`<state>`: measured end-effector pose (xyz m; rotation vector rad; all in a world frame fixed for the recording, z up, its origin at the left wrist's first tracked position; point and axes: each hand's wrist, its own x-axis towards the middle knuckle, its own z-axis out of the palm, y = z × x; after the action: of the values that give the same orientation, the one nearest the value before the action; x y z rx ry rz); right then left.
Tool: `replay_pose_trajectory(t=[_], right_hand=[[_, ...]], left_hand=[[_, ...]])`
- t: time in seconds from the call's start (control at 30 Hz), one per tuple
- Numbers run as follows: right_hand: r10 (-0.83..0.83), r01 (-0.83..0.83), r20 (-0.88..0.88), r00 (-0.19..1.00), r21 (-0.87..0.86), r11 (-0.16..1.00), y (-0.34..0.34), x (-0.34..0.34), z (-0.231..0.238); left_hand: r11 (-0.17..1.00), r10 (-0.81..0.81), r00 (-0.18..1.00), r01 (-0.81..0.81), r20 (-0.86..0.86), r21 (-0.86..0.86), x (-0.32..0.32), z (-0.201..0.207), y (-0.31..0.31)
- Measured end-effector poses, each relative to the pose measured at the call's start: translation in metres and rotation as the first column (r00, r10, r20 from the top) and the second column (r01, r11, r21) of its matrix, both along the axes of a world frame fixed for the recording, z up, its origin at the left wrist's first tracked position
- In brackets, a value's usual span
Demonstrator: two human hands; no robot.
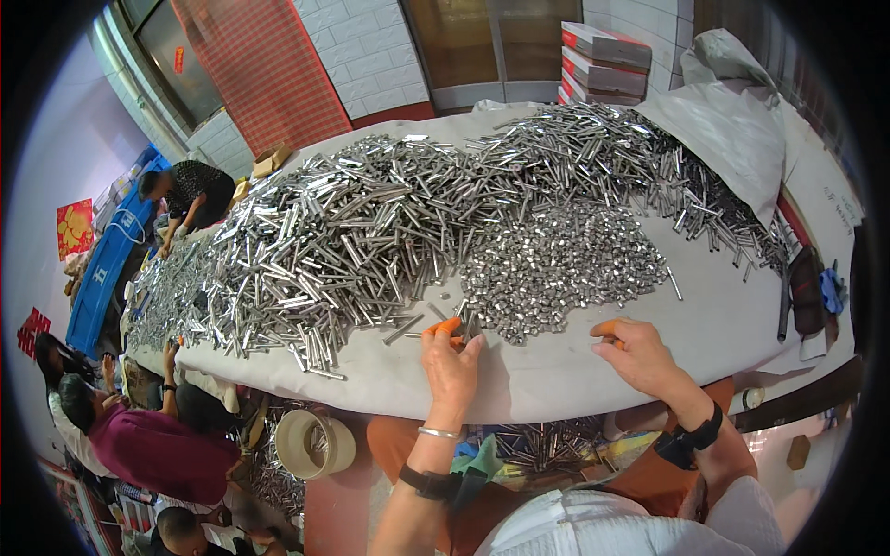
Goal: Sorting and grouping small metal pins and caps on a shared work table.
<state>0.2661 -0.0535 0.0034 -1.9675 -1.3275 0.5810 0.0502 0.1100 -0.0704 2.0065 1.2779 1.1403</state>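
Observation:
My left hand [450, 372], with orange finger covers, is closed at the near edge of the piles. A few metal tubes [470, 322] stick up between its thumb and fingers. Farther right, my right hand [642, 357] hovers over the pale table cover [547, 380]. Its orange-covered thumb and forefinger are drawn together; whatever they hold is too small to make out. Between and beyond the hands lies a heap of short shiny metal pieces [561, 269]. Long metal tubes [324, 246] form a large heap to the left and behind.
A grey sheet [723, 120] covers the far right of the heap. Flat boxes [604, 63] are stacked behind the table. A cream bucket [313, 445] stands below the near edge, beside more metal tubes. Several people work at left, one in a maroon top [162, 445].

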Motion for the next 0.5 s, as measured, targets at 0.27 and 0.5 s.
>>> replay_pose_trajectory(t=[0.27,0.5], right_hand=[[0.197,-0.205,0.201,0.960,0.019,0.979,0.020,-0.007,-0.016],[0.228,-0.243,0.212,0.950,0.049,0.969,0.027,-0.020,-0.025]], left_hand=[[0.947,0.120,0.972,-0.051,0.203,-0.316,-0.028,0.003,0.010],[0.998,0.040,0.994,-0.035,-0.100,0.044,-0.012,0.007,0.011]])
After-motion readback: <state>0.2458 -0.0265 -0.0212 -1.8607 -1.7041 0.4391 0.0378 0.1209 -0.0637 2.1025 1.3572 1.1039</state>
